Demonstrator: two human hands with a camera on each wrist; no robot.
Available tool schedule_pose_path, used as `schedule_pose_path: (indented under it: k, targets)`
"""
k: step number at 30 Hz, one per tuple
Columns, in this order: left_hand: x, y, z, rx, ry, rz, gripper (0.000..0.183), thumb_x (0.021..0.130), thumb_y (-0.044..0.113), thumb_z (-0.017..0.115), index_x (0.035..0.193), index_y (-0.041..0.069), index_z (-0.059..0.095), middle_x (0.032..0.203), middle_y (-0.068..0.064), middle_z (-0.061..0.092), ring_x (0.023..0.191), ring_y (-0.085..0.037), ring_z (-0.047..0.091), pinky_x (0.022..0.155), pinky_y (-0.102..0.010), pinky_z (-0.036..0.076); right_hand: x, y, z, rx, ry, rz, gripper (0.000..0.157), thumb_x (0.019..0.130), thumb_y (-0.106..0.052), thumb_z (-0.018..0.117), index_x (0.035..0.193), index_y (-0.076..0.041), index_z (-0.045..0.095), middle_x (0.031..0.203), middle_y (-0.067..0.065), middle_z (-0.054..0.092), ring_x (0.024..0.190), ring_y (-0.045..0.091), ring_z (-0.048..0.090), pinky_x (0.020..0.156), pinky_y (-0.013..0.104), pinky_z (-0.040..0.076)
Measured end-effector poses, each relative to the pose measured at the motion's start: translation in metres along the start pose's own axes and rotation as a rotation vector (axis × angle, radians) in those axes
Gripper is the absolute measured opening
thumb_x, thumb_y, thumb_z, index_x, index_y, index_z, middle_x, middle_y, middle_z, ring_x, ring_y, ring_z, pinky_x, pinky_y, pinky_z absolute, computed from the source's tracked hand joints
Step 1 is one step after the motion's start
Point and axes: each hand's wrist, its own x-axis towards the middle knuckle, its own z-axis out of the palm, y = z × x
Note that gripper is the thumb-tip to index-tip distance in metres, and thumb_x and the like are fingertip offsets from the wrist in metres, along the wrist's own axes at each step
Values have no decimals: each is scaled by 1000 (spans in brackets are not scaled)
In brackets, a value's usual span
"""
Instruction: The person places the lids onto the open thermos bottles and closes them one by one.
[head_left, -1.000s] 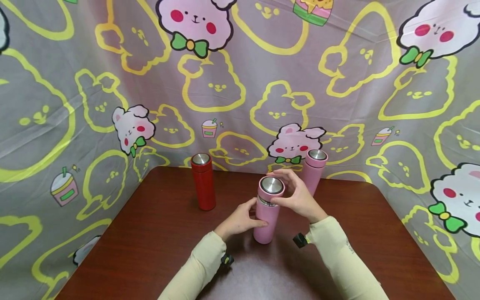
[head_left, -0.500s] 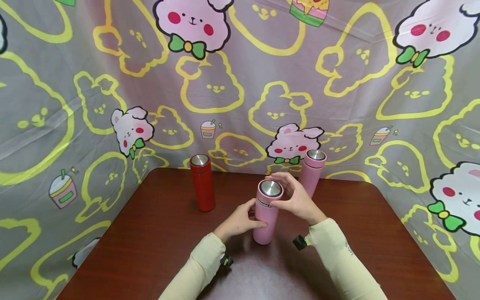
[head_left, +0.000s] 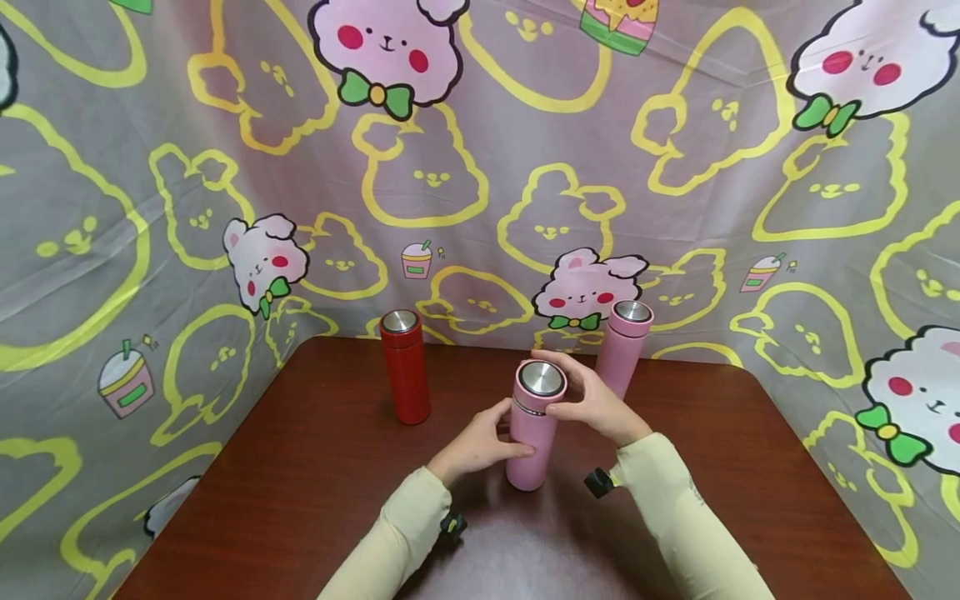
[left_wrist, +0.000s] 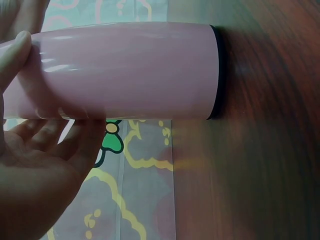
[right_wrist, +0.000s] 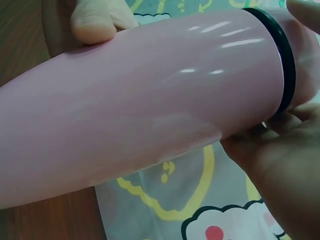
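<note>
A pink thermos [head_left: 529, 454] stands upright near the middle of the table, its lid [head_left: 543, 379] topped with a silver disc. The left hand [head_left: 476, 442] grips the body, thumb on the near side. Around the lid curl the thumb and fingers of the right hand [head_left: 596, 406]. A thin silver band shows between lid and body in the head view. In the left wrist view, the thermos base [left_wrist: 217, 72] is close to the tabletop. A dark ring [right_wrist: 287, 65] marks the lid joint in the right wrist view.
A red thermos [head_left: 407, 375] stands back left on the brown table [head_left: 315, 467]. Behind the right hand is a second pink thermos [head_left: 624, 346], its lower part partly hidden. A cartoon-printed cloth [head_left: 450, 167] hangs around the table's back and sides.
The right hand has lowered the lid onto the thermos, and the wide silver neck has narrowed to a thin band. The right fingers shift slightly on the lid; the left hand stays put.
</note>
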Motion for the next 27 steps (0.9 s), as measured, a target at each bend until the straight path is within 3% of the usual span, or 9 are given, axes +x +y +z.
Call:
schedule_pose_path:
  k: [7,16,27]
  targets:
    - [0,-1,1,-12,-3,-11,62,78,20,79,131,16,49,120,4,58,110,-16,56,88,-29,48,2,5,-6,117,-78,-25,69,85,-11,65,143,1,30,136,10,48,122,22,47,99,35,40]
    - [0,-1,1,13,0,-11,62,77,22,79,131,14,49,120,3,58,110,-17,55,89,-30,47,6,8,-8,60,-76,29,64,81,-5,68,138,1,39,126,10,53,115,24,51,94,40,44]
    - [0,-1,1,16,4,-14,60,78,22,79,129,15,49,120,3,58,110,-16,55,90,-31,47,10,6,-10,25,-133,-22,64,82,-13,69,138,1,40,129,12,54,118,25,49,97,38,41]
